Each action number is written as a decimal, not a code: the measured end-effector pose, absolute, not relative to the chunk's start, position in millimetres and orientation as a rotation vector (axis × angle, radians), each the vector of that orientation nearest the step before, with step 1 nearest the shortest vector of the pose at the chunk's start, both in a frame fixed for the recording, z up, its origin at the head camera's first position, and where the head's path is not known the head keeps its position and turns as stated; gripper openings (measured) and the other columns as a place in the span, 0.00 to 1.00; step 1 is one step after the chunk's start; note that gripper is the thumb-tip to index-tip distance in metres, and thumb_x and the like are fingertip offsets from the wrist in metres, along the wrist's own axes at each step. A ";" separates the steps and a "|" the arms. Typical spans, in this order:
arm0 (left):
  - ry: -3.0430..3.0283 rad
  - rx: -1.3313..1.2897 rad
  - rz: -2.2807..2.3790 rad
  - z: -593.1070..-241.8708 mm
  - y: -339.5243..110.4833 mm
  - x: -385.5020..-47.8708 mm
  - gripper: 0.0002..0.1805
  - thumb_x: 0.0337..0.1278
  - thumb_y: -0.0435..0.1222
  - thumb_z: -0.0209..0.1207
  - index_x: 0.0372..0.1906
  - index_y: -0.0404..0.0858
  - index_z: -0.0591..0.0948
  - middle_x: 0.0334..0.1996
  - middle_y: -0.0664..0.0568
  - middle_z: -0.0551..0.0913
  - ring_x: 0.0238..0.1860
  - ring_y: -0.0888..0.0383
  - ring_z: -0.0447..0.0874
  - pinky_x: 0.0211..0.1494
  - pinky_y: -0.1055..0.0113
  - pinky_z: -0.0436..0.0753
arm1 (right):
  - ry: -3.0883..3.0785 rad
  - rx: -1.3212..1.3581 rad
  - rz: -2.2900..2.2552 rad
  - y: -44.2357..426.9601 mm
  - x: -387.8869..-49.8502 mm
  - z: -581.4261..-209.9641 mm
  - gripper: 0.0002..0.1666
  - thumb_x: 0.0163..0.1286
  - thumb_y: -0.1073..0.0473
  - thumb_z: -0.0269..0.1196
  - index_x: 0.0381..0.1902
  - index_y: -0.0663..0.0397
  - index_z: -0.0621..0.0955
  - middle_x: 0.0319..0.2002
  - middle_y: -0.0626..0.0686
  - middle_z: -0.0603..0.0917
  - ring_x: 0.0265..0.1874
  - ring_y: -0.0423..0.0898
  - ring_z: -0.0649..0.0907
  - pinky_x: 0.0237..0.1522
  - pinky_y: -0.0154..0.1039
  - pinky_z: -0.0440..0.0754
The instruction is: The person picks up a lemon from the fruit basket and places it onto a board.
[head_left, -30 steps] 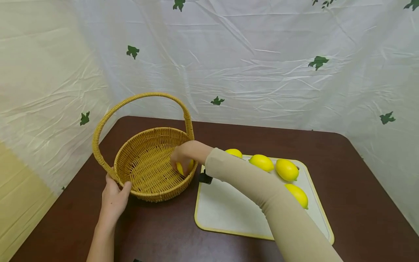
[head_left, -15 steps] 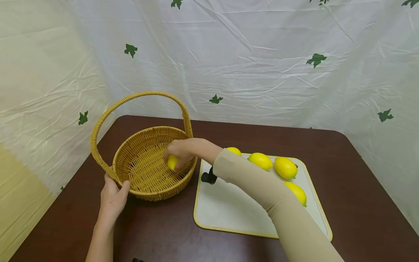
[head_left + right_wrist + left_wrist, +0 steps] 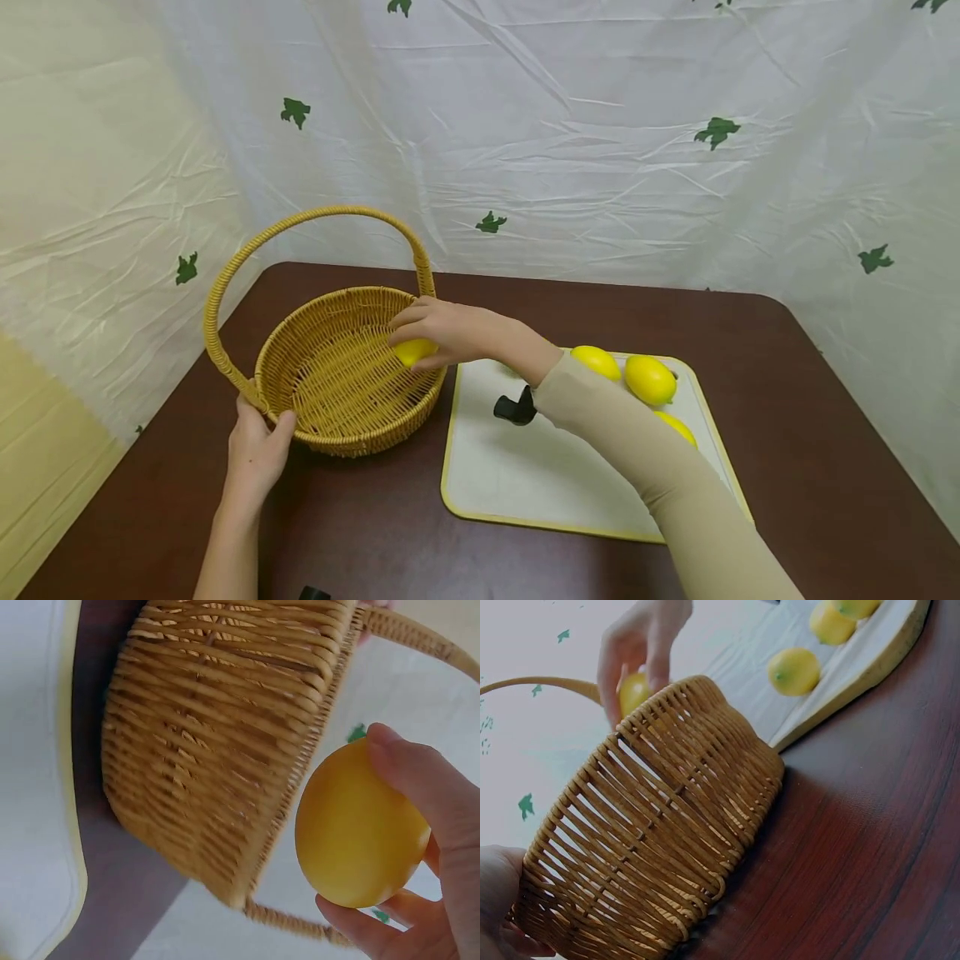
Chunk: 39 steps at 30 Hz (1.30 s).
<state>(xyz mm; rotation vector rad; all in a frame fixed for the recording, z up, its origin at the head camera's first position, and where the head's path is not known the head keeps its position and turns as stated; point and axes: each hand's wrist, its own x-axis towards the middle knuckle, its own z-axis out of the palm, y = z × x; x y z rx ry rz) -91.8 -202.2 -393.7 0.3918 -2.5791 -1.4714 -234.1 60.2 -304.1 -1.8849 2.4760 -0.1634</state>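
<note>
A round wicker basket with a tall arched handle stands on the table's left side. My left hand grips its left rim near the foot of the handle, thumb on the near side. A yellow lemon is in my right hand, held between thumb and fingers over the basket's right rim. The right wrist view shows that lemon close up, above the rim and apart from it. In the head view the basket's woven bottom shows.
A white cutting board with a yellow edge lies right of the basket. Near its right side sit lemons, among them a back lemon and a right lemon. My right sleeve partly covers another lemon. A white curtain hangs behind the table.
My right hand has risen from inside the basket and moved right to the rim, bringing the lemon along. The left hand keeps its grip on the basket, which stays in place.
</note>
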 end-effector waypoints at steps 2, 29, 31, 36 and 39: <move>-2.582 0.388 -1.480 -393.5 -201.6 -91.8 0.40 0.61 0.37 0.44 0.71 0.37 0.35 0.64 0.28 0.56 0.55 0.42 0.59 0.54 0.47 0.59 | 2.512 -1.904 -0.215 74.0 -231.3 -304.4 0.25 0.61 0.51 0.62 0.56 0.51 0.76 0.59 0.52 0.71 0.58 0.51 0.66 0.59 0.41 0.61; -2.590 0.379 -1.485 -391.9 -202.4 -89.9 0.40 0.62 0.39 0.42 0.71 0.37 0.35 0.59 0.28 0.60 0.47 0.41 0.60 0.46 0.49 0.61 | 2.730 -1.774 -0.181 187.3 -161.2 -349.8 0.23 0.56 0.53 0.67 0.50 0.51 0.79 0.55 0.55 0.76 0.53 0.55 0.70 0.49 0.43 0.72; -2.588 0.382 -1.480 -391.9 -202.3 -89.8 0.40 0.61 0.39 0.42 0.71 0.37 0.35 0.60 0.27 0.60 0.49 0.41 0.60 0.48 0.48 0.61 | 2.739 -1.774 -0.178 191.0 -157.7 -354.1 0.23 0.55 0.53 0.68 0.49 0.52 0.80 0.53 0.55 0.77 0.52 0.55 0.71 0.48 0.43 0.73; -2.579 0.407 -1.474 -392.0 -202.7 -89.1 0.40 0.61 0.39 0.44 0.72 0.38 0.36 0.61 0.28 0.59 0.52 0.41 0.59 0.52 0.46 0.59 | 2.756 -1.746 -0.203 198.2 -150.9 -362.5 0.22 0.53 0.54 0.69 0.47 0.52 0.80 0.51 0.55 0.78 0.50 0.54 0.72 0.49 0.43 0.72; -2.576 0.415 -1.485 -392.7 -202.5 -89.0 0.40 0.62 0.39 0.44 0.72 0.39 0.36 0.63 0.28 0.57 0.55 0.41 0.58 0.54 0.45 0.58 | 2.761 -1.717 -0.197 201.4 -149.4 -367.7 0.22 0.53 0.54 0.69 0.47 0.52 0.80 0.51 0.55 0.78 0.50 0.54 0.72 0.49 0.44 0.71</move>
